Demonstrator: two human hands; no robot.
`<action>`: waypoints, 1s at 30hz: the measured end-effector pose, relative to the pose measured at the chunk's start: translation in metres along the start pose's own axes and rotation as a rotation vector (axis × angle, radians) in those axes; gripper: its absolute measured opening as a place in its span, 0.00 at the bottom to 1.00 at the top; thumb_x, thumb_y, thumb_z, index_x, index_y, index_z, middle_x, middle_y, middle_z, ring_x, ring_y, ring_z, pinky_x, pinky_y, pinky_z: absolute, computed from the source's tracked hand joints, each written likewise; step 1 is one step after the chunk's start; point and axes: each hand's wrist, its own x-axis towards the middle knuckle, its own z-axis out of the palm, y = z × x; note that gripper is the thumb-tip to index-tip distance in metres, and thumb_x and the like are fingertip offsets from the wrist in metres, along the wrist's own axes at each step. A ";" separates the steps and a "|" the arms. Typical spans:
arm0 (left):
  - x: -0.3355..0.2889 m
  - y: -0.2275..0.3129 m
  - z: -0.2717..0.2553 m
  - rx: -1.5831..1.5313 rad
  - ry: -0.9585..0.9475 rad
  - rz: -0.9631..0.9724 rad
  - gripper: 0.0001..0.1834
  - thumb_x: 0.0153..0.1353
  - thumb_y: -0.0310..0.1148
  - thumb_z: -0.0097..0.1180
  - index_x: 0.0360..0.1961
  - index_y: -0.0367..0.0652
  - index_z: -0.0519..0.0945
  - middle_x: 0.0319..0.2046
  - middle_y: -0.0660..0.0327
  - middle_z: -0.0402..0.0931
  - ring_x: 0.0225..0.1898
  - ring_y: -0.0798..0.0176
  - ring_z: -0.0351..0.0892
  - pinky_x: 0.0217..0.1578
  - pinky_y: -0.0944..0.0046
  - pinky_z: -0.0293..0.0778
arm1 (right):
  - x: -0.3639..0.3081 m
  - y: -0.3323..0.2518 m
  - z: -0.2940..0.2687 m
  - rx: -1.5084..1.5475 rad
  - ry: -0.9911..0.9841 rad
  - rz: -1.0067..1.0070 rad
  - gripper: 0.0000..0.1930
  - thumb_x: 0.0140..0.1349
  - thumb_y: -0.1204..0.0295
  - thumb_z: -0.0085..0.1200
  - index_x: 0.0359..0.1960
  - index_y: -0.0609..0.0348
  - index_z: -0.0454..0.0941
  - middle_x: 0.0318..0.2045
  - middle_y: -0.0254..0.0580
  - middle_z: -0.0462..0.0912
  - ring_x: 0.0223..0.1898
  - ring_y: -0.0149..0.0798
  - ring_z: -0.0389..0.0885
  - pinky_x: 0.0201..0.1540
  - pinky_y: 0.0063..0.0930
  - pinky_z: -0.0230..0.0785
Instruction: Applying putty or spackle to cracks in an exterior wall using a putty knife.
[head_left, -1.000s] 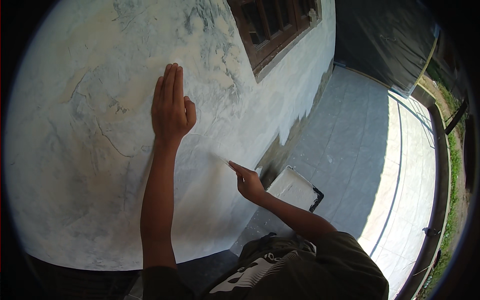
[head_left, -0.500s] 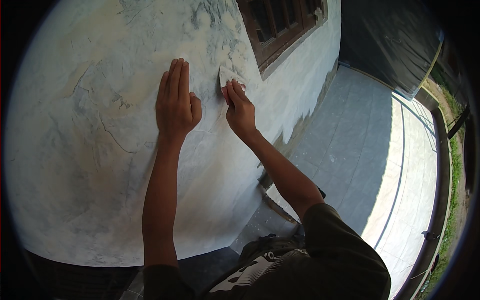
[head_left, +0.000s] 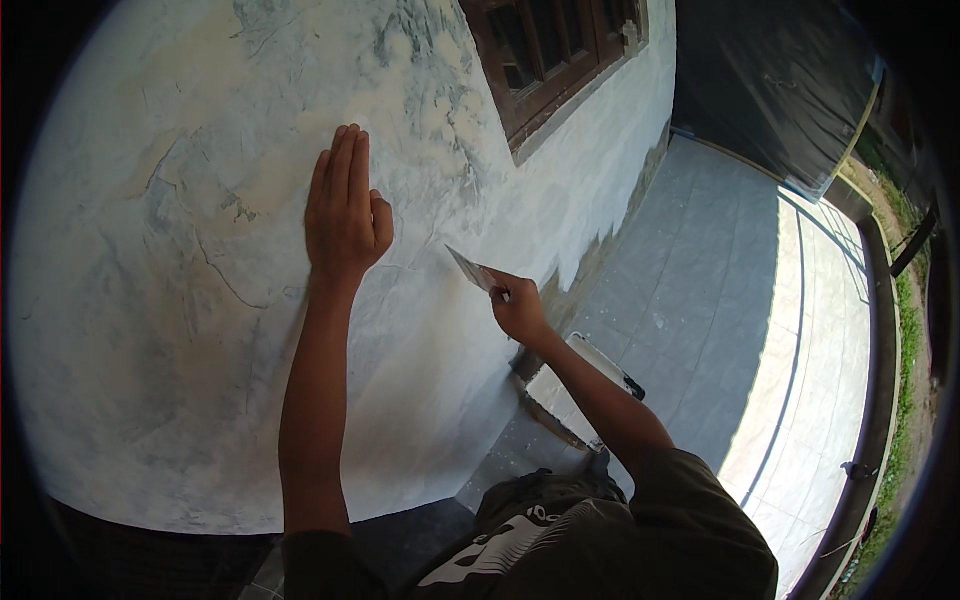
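2 hands at 1 wall (head_left: 200, 330): left hand (head_left: 343, 212) flat, fingers together; right hand (head_left: 517, 305) pinching 1 scraper (head_left: 470, 270).

The one view comes from the camera on my head, looking forward and down along my own forearms, which rise from the lower edge. It faces a plastered wall (head_left: 200, 330) at close range, about arm's reach, filling the left and centre. To the right it takes in the tiled floor (head_left: 720, 300) farther off. The fisheye bends the wall and the floor edges toward the rim.
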 end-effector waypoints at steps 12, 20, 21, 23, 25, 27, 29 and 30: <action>0.003 0.000 -0.002 -0.007 0.006 0.001 0.33 0.54 0.26 0.43 0.64 0.27 0.67 0.64 0.44 0.68 0.68 0.47 0.66 0.68 0.49 0.61 | 0.006 -0.028 0.089 -0.266 0.156 -0.472 0.24 0.60 0.87 0.51 0.60 0.68 0.70 0.62 0.62 0.71 0.63 0.62 0.70 0.67 0.46 0.65; -0.003 -0.005 0.000 0.009 0.011 0.006 0.33 0.55 0.27 0.42 0.65 0.28 0.66 0.65 0.45 0.67 0.68 0.48 0.65 0.68 0.50 0.61 | -0.073 0.007 0.040 -0.095 -0.144 0.128 0.23 0.62 0.85 0.48 0.59 0.57 0.77 0.43 0.58 0.84 0.45 0.54 0.85 0.46 0.32 0.76; 0.003 0.001 0.001 -0.007 0.021 0.007 0.33 0.55 0.27 0.43 0.65 0.28 0.66 0.65 0.45 0.67 0.68 0.48 0.66 0.68 0.50 0.61 | -0.052 0.009 0.034 -0.045 0.069 -0.071 0.22 0.63 0.85 0.48 0.59 0.58 0.77 0.43 0.59 0.84 0.43 0.52 0.86 0.45 0.31 0.75; -0.001 -0.001 0.002 -0.015 0.020 0.001 0.33 0.55 0.27 0.43 0.65 0.28 0.66 0.65 0.45 0.67 0.68 0.48 0.66 0.68 0.50 0.61 | -0.004 -0.024 0.021 -0.085 0.225 -0.079 0.20 0.63 0.84 0.48 0.57 0.61 0.78 0.41 0.59 0.85 0.37 0.46 0.87 0.43 0.31 0.75; -0.001 -0.002 -0.002 -0.009 0.017 0.004 0.33 0.55 0.27 0.43 0.65 0.28 0.66 0.65 0.45 0.67 0.68 0.48 0.66 0.68 0.50 0.61 | 0.043 -0.047 0.013 -0.077 0.345 -0.176 0.20 0.63 0.85 0.49 0.56 0.64 0.78 0.41 0.59 0.85 0.36 0.47 0.86 0.42 0.31 0.75; 0.001 0.001 0.000 -0.011 0.021 0.008 0.33 0.55 0.27 0.43 0.65 0.28 0.66 0.65 0.45 0.67 0.68 0.48 0.66 0.68 0.50 0.61 | 0.084 -0.052 0.007 -0.092 0.456 -0.360 0.20 0.62 0.87 0.47 0.55 0.65 0.78 0.46 0.59 0.84 0.48 0.51 0.85 0.50 0.31 0.76; -0.001 0.000 0.002 -0.005 0.018 0.009 0.33 0.55 0.27 0.43 0.64 0.28 0.66 0.65 0.45 0.67 0.68 0.48 0.66 0.68 0.50 0.61 | 0.104 -0.058 0.008 -0.138 0.404 -0.429 0.19 0.61 0.88 0.47 0.54 0.66 0.78 0.48 0.59 0.83 0.51 0.53 0.83 0.53 0.33 0.76; 0.000 0.001 0.002 -0.013 0.022 0.009 0.33 0.55 0.27 0.43 0.64 0.27 0.66 0.65 0.45 0.67 0.68 0.48 0.66 0.68 0.50 0.61 | 0.109 -0.056 0.010 -0.169 0.365 -0.461 0.18 0.62 0.88 0.48 0.53 0.66 0.78 0.49 0.59 0.83 0.51 0.54 0.83 0.53 0.34 0.76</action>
